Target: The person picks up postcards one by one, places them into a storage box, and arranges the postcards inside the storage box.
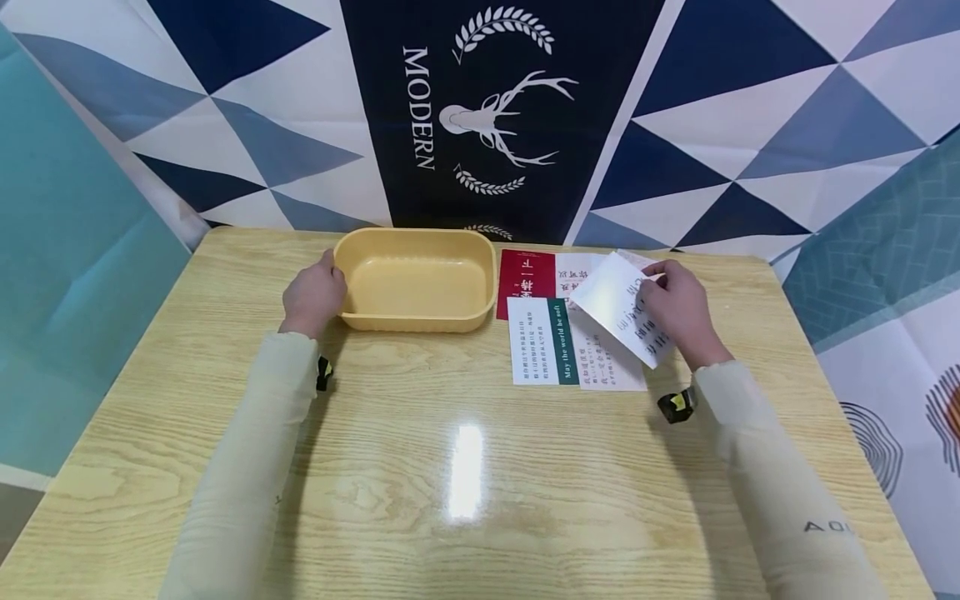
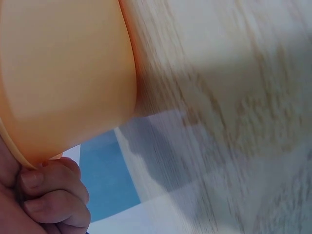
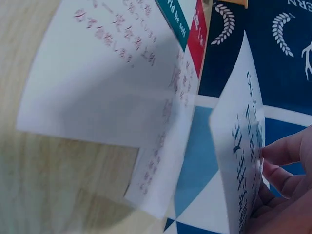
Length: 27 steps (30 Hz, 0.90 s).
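A yellow plastic basket stands at the back of the wooden table, left of centre. My left hand grips its left rim, fingers curled at the edge in the left wrist view. Between thumb and fingers, my right hand pinches a white printed card, which is tilted over several other cards. Among those lie a red-and-white card, a white card with a green band and a white card with reddish print. Part of this group is hidden beneath the lifted card.
The wooden table ends at a wall hanging with blue and white triangles and a deer head. Small black-and-yellow devices sit at both wrists. A bright reflection shows on the tabletop near the middle.
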### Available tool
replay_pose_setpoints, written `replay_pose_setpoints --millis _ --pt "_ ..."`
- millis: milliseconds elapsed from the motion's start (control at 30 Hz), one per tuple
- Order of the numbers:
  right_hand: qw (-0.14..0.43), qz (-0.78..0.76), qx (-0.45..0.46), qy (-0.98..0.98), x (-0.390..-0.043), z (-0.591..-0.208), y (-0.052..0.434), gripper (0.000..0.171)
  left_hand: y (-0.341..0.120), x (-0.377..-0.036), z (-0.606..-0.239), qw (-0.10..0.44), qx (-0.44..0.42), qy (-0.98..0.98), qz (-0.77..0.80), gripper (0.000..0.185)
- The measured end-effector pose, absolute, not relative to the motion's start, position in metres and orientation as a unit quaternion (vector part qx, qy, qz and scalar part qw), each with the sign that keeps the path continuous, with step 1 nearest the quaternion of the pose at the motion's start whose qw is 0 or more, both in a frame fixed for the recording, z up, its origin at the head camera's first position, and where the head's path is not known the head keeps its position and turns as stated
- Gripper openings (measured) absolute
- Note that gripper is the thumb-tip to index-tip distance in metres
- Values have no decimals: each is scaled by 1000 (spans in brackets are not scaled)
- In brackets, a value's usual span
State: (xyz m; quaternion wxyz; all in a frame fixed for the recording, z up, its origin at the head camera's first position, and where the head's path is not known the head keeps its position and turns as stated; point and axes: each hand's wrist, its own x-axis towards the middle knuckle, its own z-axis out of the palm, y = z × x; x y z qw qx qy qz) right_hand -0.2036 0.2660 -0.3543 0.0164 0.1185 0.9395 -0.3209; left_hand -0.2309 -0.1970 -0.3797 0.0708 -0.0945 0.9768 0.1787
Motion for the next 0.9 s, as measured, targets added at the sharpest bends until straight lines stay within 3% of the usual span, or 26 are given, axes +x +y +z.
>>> replay_pose_setpoints --millis 900 --pt "21 -301 -22 953 -250 -324 170 33 -197 -232 -380 75 -98 973 193 53"
